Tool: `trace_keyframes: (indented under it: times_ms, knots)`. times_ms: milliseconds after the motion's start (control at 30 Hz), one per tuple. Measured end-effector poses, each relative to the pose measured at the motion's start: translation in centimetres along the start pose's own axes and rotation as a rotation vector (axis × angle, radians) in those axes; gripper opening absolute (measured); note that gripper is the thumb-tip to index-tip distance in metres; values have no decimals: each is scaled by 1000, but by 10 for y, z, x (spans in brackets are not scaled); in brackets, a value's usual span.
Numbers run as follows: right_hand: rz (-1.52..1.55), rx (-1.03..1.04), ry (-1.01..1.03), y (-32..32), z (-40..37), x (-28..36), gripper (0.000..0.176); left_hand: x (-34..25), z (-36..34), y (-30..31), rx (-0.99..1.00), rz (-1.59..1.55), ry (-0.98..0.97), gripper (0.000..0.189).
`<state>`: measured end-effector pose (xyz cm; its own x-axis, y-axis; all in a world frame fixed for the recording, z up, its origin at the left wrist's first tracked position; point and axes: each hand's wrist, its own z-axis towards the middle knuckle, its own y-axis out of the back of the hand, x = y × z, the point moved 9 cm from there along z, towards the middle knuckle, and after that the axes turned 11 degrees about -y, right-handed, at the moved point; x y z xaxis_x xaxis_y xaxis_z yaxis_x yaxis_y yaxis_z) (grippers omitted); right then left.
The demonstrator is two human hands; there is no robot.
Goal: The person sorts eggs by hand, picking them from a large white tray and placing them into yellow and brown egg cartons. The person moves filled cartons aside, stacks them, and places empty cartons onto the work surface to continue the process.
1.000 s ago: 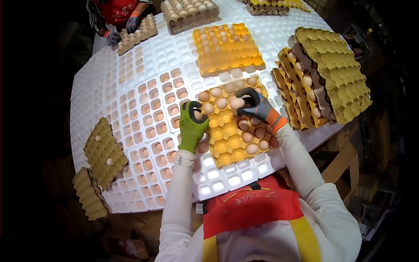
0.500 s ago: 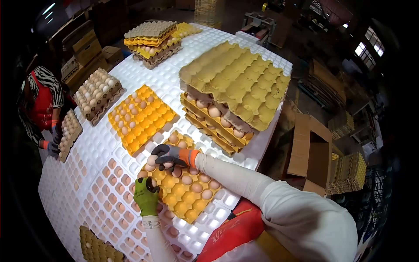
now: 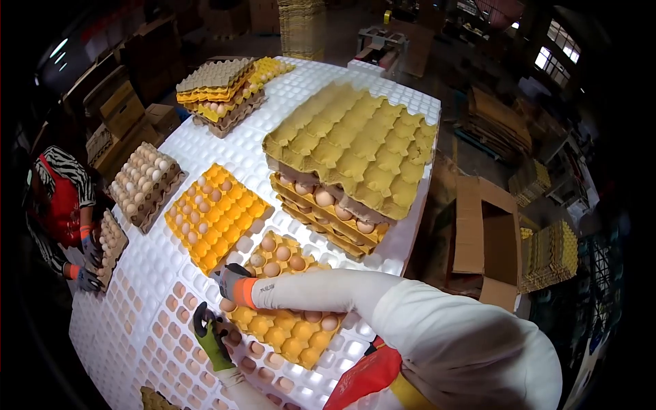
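Observation:
My left hand (image 3: 212, 339), in a green glove with dark fingertips, is beside the lower left edge of a yellow egg tray (image 3: 301, 335). Its fingers curve apart, and no egg shows in them. My right hand (image 3: 234, 283), gloved in grey with an orange cuff, reaches across that tray to its left edge; its fingertips are mostly hidden. An egg (image 3: 227, 305) sits just below the right hand. Brown eggs fill part of the tray, and the front cups hold none. White cell sheeting (image 3: 154, 266) lies under everything, with eggs in its pockets near my left hand.
An orange tray (image 3: 229, 222), partly filled, lies beyond. Tall stacked trays (image 3: 355, 150) stand at the right, more stacks (image 3: 215, 89) at the back. A co-worker's gloved hands (image 3: 89, 263) touch an egg tray (image 3: 111, 246) at the left. An open carton (image 3: 471, 232) stands off the table.
The view has shifted, so the table sits lower. My right hand has moved left over the tray's edge. My left hand has moved off the tray's left edge and its fingers have spread.

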<state>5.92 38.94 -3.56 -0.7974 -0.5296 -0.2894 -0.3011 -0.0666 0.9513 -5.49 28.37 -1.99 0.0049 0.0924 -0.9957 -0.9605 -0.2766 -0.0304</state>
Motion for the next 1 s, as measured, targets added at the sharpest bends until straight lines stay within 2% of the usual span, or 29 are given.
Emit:
trace_keyframes:
  times_ms: [33,67,100,133,167,200,233,333,367,400,467,500,533,567,600,633,700,733,767,800,867,900,933,967,1000]
  knots:
    - [9,33,53,-8,3,6,20,-27,4,-14,65,497,-189,40]
    - [47,-67,49,-6,2,3,20,-52,8,-38,125,993,-380,46]
    - [85,-170,49,5,-7,-8,21,-48,11,-45,153,1035,-361,60]
    - [125,-276,50,20,-18,-24,22,-43,14,-56,191,1181,-392,51]
    - [398,-165,98,28,-20,-47,31,-42,18,-65,263,1223,-308,45]
    - [542,-16,81,41,-29,-73,43,-41,18,-73,332,1262,-219,38]
    - [948,3,72,43,-39,-94,44,-52,15,-74,280,1257,-257,28]
    - [2201,258,-68,18,-60,-116,52,-49,16,-76,280,1295,-210,27]
    - [2433,523,36,16,-88,-113,49,-44,16,-72,251,1263,-284,27]
    - [2500,494,-67,-8,-98,-111,56,-48,19,-70,222,1178,-323,27]
    - [2558,391,178,-55,-107,-92,61,-53,16,-56,142,1013,-371,28]
    - [2410,323,178,-56,-114,-91,67,-48,16,-46,118,906,-373,26]
    - [2279,293,208,-47,-126,-86,73,-35,20,-36,91,343,-130,26]
    - [2287,299,296,-45,-147,-86,73,-13,-11,-18,-56,32,134,33]
    - [2320,435,263,-31,-170,-91,68,-29,-29,-19,-78,25,137,37]
    - [2348,571,222,-14,-194,-97,63,-41,-53,-22,-111,-147,158,38]
    - [2264,1133,-195,-21,-216,-80,40,-57,-103,-9,-188,-39,246,37]
    - [2151,1002,-177,-3,-221,-78,37,-60,-124,0,-219,8,271,36]
    - [2105,1158,-196,-7,-233,-70,36,-56,-159,19,-294,84,332,36]
    - [2101,1212,-109,-27,-242,-58,33,-51,-189,35,-348,155,386,36]
    - [1816,1141,-56,-10,-260,-45,40,-72,-229,44,-402,316,473,35]
    - [1749,1094,-58,-6,-269,-35,42,-64,-247,53,-360,351,332,36]
    - [1756,853,128,-14,-269,-19,41,-56,-262,61,-313,382,184,36]
    - [1546,589,248,3,-265,-13,41,-55,-270,57,-214,514,222,41]
    - [1317,338,353,23,-269,-3,42,-65,-277,47,-274,532,143,39]
